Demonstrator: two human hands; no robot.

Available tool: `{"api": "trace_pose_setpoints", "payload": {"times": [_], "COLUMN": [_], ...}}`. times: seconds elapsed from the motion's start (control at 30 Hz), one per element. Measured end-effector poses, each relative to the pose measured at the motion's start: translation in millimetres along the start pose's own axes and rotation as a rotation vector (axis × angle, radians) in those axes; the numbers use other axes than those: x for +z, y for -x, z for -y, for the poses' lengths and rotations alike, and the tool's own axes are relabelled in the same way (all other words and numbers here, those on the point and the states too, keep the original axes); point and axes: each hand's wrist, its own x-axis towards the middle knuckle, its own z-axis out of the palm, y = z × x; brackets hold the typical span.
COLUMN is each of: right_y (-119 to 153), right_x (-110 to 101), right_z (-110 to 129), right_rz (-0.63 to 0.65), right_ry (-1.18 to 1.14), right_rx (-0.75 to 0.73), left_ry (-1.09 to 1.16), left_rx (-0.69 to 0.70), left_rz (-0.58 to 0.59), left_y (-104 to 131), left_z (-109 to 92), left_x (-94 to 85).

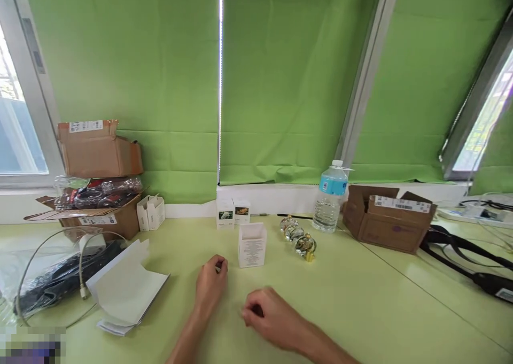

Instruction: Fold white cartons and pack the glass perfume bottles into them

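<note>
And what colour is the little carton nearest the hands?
The carton is white with grey print, in the head view.

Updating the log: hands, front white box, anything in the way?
Left hand, right hand: curled, no held item visible. Front white box: upright, untouched. Shiny baubles: right of box, not between it and hands.

You are facing one white box (252, 249), which is standing upright on the table (340, 305), directly ahead of you. Its broad front panel is pointing toward you and bearing a block of small grey print, too fine for you to be reading here. Its top is appearing open, the back edge rising above the front; the interior is lying mostly hidden from you.
</note>
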Motion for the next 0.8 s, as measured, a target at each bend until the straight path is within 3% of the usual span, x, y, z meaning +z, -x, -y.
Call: {"api": "trace_pose_setpoints", "payload": {"times": [0.1, 0.2, 0.33, 0.43, 0.53, 0.67, 0.73, 0.8], "right_y": [2.7, 2.5, 8.6, 13.6, 14.6, 13.3, 12.9, 12.7], "right_x": [18.2, 22.7, 19.5, 17.2, 16.7, 17.3, 17.5, 17.7], "right_z": [-18.6, -22.2, -16.6, -16.3, -18.0, -18.3, -18.0, -17.9], "right_rz": [-0.069, -0.066, -0.070, -0.063, -0.058, -0.047, -0.045, -0.048], "right_ry": [-0.080, -0.036, 0.037, 0.029, 0.019, 0.016, 0.009, 0.000], "right_rx": [0.091, 0.088, 0.019, -0.010, -0.031, -0.042, -0.042, -0.039], "left_ry": [0.015, 0.015, -0.045, -0.162, -0.409, -0.671, -0.772, -0.876], "left_rx": [0.003, 0.030, 0.108, 0.198, 0.285, 0.312, 0.292, 0.228], "left_rz": [-0.005, -0.014, -0.070, -0.131, -0.221, -0.442, -0.585, -0.656], "left_y": [1.0, 0.8, 0.3, 4.3, 12.8, 21.7, 22.8, 22.9], "left_z": [-6.5, -20.2, -43.8, -48.8, -35.3, -8.1, 2.7, 12.5], "left_x": [-1.7, -14.1, -48.2, -77.0, -106.3, -149.1, -169.0, -184.5]}}
